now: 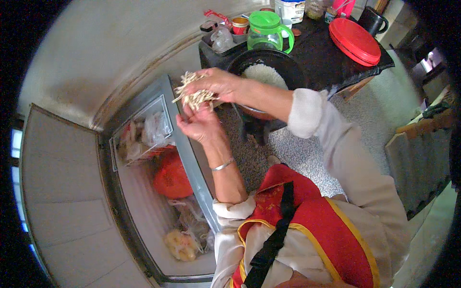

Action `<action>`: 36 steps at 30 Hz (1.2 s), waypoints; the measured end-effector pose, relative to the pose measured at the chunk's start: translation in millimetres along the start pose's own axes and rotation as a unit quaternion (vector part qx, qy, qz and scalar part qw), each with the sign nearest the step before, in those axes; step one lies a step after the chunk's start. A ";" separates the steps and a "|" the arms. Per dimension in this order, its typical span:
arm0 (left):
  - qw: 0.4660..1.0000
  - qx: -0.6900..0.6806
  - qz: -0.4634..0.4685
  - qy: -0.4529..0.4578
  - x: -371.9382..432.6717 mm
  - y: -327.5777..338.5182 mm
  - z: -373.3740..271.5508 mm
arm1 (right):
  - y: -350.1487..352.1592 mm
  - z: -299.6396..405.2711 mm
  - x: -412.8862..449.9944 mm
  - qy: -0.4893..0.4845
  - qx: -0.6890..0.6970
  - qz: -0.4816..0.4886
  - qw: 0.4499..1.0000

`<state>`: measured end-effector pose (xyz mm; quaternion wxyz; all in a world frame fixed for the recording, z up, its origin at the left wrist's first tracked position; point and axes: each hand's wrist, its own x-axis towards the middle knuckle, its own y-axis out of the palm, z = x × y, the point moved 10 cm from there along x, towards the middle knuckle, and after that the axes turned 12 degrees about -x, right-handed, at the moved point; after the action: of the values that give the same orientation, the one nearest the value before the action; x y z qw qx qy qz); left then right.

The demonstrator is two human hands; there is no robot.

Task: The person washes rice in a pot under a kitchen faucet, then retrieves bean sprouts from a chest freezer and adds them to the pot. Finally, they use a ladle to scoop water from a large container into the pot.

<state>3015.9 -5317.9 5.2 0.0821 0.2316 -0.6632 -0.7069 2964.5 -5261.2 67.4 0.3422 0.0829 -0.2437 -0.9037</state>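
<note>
A loose bundle of thin, pale, noodle-like strips [200, 97] is held up between both hands, above the freezer's near rim. My right hand [219, 84] grips it from above, with strips poking out between and beyond the fingers. My left hand [201, 124], a silver bangle on its wrist, is turned palm up and supports the bundle from below; its fingertips are partly hidden by the strips. Under my right forearm stands a dark pot [236, 64] containing white, grainy food that looks like rice [264, 75]. The forearm covers part of the pot.
An open chest freezer [138, 194] holds a red bag [173, 176], plastic bags and a wire basket [162, 140]. Its raised lid [65, 180] is at left. On the black-covered table [313, 68] are a green-lidded jug [266, 32], a red lid [354, 41] and a black mug [371, 21].
</note>
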 end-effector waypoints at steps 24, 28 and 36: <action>0.889 0.371 0.021 -0.268 -35.7 -30.1 69.3 | -81.9 -19.6 -108.9 0.035 -0.554 0.115 0.824; 0.888 0.348 0.087 -0.289 -37.0 -18.2 72.2 | -78.6 -0.5 -107.3 -0.100 -0.646 0.113 0.748; 0.874 0.361 0.140 -0.293 -45.2 -2.4 61.4 | -83.8 -7.2 -108.2 -0.032 -0.639 0.135 0.757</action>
<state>3029.4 -5243.3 13.5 -0.1073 -0.0684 -0.8914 -0.4351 2999.7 -5138.5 17.6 0.4262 -0.2175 0.3710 -0.7959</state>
